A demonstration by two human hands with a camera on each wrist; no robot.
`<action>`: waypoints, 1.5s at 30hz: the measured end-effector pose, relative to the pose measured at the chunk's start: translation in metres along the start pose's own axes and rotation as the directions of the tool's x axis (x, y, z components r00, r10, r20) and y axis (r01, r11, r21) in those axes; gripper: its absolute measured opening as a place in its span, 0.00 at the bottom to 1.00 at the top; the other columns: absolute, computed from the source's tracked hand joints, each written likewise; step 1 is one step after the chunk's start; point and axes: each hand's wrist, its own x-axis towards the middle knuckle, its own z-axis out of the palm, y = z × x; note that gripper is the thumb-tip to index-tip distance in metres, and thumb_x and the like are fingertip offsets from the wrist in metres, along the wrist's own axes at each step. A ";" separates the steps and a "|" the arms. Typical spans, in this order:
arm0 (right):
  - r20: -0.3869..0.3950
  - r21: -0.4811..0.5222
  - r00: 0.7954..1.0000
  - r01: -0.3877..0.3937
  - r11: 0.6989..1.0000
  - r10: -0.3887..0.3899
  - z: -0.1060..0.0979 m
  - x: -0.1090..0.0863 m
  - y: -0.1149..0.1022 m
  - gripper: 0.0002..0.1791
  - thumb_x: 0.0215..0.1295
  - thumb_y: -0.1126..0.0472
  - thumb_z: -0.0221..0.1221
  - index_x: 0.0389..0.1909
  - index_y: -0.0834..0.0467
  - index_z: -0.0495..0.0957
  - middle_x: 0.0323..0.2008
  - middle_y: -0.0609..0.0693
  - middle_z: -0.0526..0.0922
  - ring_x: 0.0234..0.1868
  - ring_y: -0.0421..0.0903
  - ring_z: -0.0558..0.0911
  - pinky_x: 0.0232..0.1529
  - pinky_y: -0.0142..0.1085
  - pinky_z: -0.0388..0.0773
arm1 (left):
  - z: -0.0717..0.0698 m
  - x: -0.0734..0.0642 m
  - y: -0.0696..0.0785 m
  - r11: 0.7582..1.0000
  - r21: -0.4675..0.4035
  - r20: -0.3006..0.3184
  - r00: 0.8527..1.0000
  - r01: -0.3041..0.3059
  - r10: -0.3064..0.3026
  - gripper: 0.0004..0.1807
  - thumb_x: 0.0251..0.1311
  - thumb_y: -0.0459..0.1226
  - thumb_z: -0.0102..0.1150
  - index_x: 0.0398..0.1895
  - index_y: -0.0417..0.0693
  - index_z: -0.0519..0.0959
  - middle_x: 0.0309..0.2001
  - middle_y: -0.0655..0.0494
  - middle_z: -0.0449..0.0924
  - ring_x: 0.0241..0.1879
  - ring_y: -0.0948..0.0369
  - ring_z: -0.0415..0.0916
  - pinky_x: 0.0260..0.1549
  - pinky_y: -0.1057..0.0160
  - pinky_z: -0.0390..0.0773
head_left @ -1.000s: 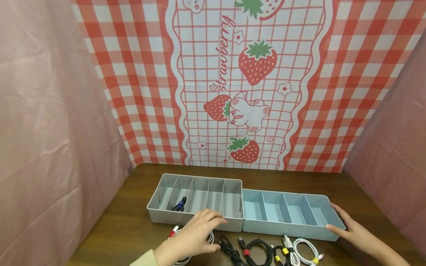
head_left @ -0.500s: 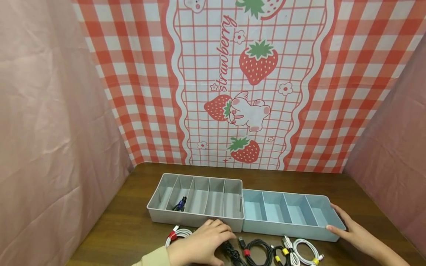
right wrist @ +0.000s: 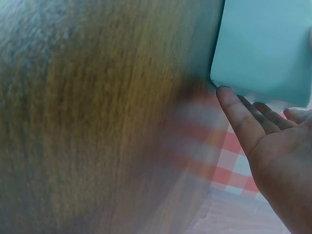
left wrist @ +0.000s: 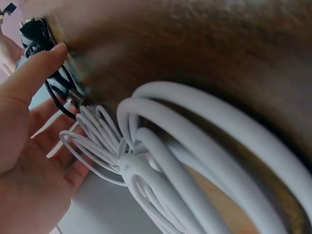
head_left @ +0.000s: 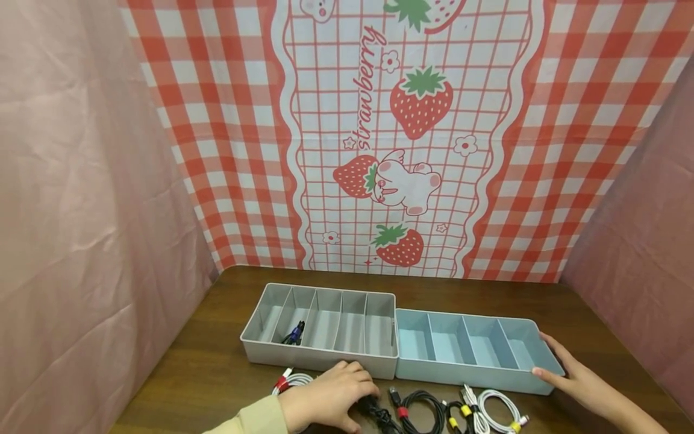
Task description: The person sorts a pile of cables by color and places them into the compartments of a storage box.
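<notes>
My left hand [head_left: 336, 395] is low over a bundled black cable [head_left: 384, 417], thumb and fingers on either side of its near end. In the left wrist view the thumb crosses the black bundle, and coiled white cable [left wrist: 204, 131] fills the foreground. My right hand [head_left: 580, 386] grips the right end of a light-blue divided box [head_left: 472, 377], thumb at the front corner and fingers behind. The right wrist view has the fingers against the box's end wall [right wrist: 263, 53]. A grey divided box [head_left: 320, 357] adjoins on the left, holding a dark cable with a blue tie [head_left: 294, 333].
Along the front of the wooden table [head_left: 190, 361] lie a white cable with a red tie [head_left: 295, 381], a black coil with a red tie [head_left: 423, 410], a small black cable with yellow ties [head_left: 455, 416] and white cables [head_left: 496, 410]. A checked strawberry cloth [head_left: 412, 181] hangs behind.
My left hand has moved right and down from over the white cable onto the black cable bundle, uncovering the white cable's red tie. The right hand stays on the blue box.
</notes>
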 end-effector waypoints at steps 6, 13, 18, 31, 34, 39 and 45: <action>0.004 0.001 1.000 0.003 1.000 -0.003 0.000 0.001 0.001 0.44 0.70 0.54 0.52 0.71 0.70 0.36 0.64 0.79 0.50 0.58 0.74 0.60 0.43 0.55 0.71 | 0.001 -0.002 -0.003 0.999 0.028 -0.037 0.999 -0.023 0.024 0.21 0.46 0.54 0.69 0.45 0.64 0.80 0.40 0.71 0.75 0.44 0.69 0.68 0.39 0.72 0.65; 0.010 0.009 1.000 0.005 1.000 -0.005 -0.001 0.001 0.001 0.43 0.70 0.54 0.52 0.71 0.70 0.37 0.65 0.78 0.50 0.58 0.73 0.61 0.41 0.41 0.73 | 0.001 -0.002 -0.003 0.998 0.052 -0.054 0.998 -0.030 0.033 0.15 0.46 0.54 0.69 0.37 0.66 0.80 0.36 0.72 0.75 0.41 0.70 0.68 0.36 0.74 0.64; 0.012 0.008 1.000 0.009 1.000 -0.009 -0.001 0.001 0.001 0.43 0.70 0.55 0.52 0.71 0.70 0.37 0.65 0.78 0.50 0.58 0.73 0.60 0.41 0.42 0.74 | 0.000 -0.002 -0.002 0.997 0.068 -0.064 0.997 -0.026 0.031 0.15 0.45 0.54 0.69 0.35 0.66 0.80 0.34 0.73 0.74 0.40 0.70 0.68 0.36 0.74 0.64; 0.012 0.018 1.000 0.011 1.000 -0.011 -0.001 0.001 0.001 0.43 0.70 0.55 0.51 0.71 0.70 0.36 0.65 0.79 0.49 0.59 0.74 0.59 0.40 0.40 0.74 | -0.005 -0.002 -0.003 1.000 -0.001 -0.110 0.994 0.019 -0.019 0.15 0.43 0.53 0.71 0.27 0.63 0.73 0.28 0.74 0.69 0.35 0.72 0.64 0.33 0.75 0.61; 0.004 0.005 1.000 0.012 1.000 -0.012 -0.001 0.000 0.001 0.43 0.70 0.55 0.52 0.71 0.70 0.36 0.65 0.79 0.50 0.59 0.74 0.60 0.39 0.39 0.73 | -0.009 -0.001 -0.001 1.000 -0.007 -0.127 0.992 0.019 -0.020 0.16 0.43 0.52 0.71 0.27 0.63 0.73 0.29 0.74 0.69 0.36 0.72 0.65 0.35 0.74 0.62; 0.010 0.025 1.000 0.002 1.000 -0.002 0.000 0.000 0.001 0.43 0.71 0.55 0.51 0.71 0.70 0.35 0.64 0.80 0.49 0.59 0.75 0.59 0.44 0.53 0.72 | -0.016 -0.001 0.003 1.000 -0.018 -0.162 0.987 0.017 -0.020 0.16 0.44 0.51 0.70 0.28 0.61 0.72 0.30 0.72 0.71 0.37 0.71 0.66 0.37 0.73 0.64; 0.002 0.022 1.000 0.013 1.000 -0.013 0.000 -0.001 0.001 0.43 0.70 0.55 0.52 0.71 0.70 0.36 0.64 0.80 0.49 0.59 0.75 0.59 0.44 0.51 0.73 | -0.020 -0.001 0.005 1.000 -0.023 -0.188 0.982 -0.001 -0.004 0.14 0.44 0.48 0.70 0.29 0.61 0.73 0.31 0.72 0.71 0.38 0.70 0.66 0.39 0.72 0.65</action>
